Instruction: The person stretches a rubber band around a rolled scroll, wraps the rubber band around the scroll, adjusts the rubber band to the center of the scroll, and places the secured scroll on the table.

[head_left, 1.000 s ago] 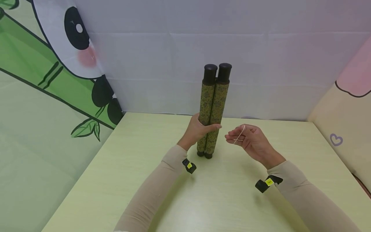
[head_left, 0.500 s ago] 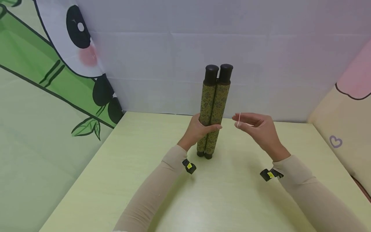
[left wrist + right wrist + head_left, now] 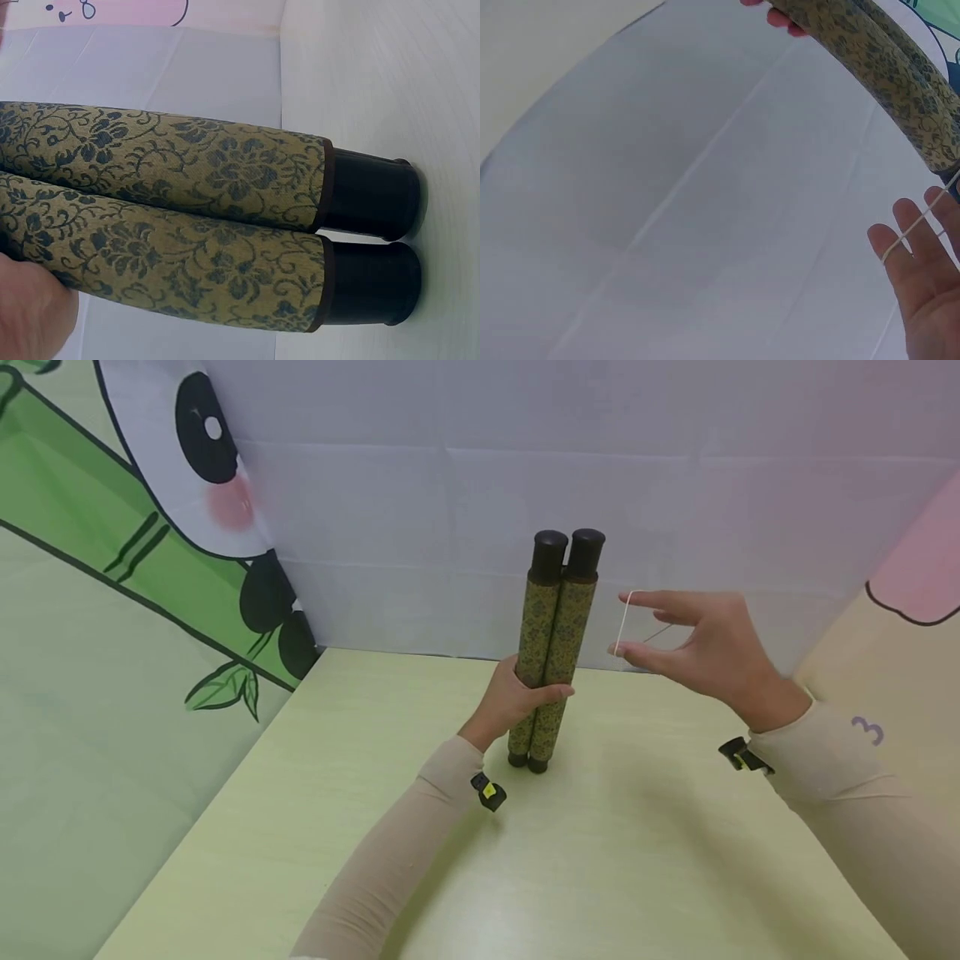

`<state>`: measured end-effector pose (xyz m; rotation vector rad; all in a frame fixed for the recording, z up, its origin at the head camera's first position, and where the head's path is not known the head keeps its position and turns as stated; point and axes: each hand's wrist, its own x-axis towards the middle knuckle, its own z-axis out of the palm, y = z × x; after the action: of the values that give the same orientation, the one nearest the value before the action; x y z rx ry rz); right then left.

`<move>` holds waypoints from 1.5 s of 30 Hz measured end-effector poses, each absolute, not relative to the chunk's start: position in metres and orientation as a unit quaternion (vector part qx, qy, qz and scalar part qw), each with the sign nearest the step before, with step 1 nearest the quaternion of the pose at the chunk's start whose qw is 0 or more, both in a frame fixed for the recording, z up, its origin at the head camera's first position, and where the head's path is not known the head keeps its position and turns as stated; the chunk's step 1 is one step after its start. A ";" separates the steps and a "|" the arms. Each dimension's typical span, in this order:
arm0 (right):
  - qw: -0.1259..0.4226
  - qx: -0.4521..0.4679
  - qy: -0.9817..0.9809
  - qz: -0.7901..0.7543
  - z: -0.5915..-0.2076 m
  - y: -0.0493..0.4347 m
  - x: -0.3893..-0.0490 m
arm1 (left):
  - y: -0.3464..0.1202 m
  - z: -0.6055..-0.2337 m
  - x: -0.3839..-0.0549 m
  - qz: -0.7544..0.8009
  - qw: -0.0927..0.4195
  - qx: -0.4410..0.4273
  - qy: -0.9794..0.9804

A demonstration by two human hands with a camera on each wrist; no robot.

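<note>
Two side-by-side rolls of a scroll [image 3: 572,618], covered in green-gold floral brocade with black end knobs, stand nearly upright on the table in the head view. My left hand [image 3: 513,700] grips both rolls around their lower half, the thumb across the front. In the left wrist view, the scroll's black lower knobs [image 3: 375,283] are at the table surface. To the right and apart from the scroll, my right hand [image 3: 720,631] is raised, thumb and fingers spread. A thin white rubber band [image 3: 622,625] stretches between them; in the right wrist view it crosses the straight fingers [image 3: 915,225].
The scroll stands on a pale yellow-green table [image 3: 315,810]. Behind it hangs a creased light cloth backdrop [image 3: 375,510]. Printed cartoon panels flank both sides. Small black wrist cameras sit at the left cuff [image 3: 489,792] and right cuff [image 3: 744,756].
My right hand has risen and moved to the right, its thumb and fingers spreading and stretching the rubber band wider. The left hand and the scroll stay almost still.
</note>
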<state>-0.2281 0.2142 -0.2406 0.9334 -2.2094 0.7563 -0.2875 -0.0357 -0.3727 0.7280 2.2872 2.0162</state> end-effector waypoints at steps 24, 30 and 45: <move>0.191 0.354 -0.915 0.006 -0.125 0.130 -0.225 | -0.047 -0.378 -0.282 0.642 0.020 0.219 0.734; 0.141 0.338 -0.930 -0.028 -0.120 0.113 -0.228 | -0.048 -0.377 -0.280 0.646 0.031 0.221 0.730; 0.086 0.315 -0.943 -0.068 -0.115 0.100 -0.246 | -0.046 -0.378 -0.284 0.657 0.032 0.225 0.719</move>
<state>-0.2463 0.1001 -0.1155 0.9388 -2.8104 -0.2038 -0.2836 -0.0462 -0.3776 0.6919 2.2139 2.0239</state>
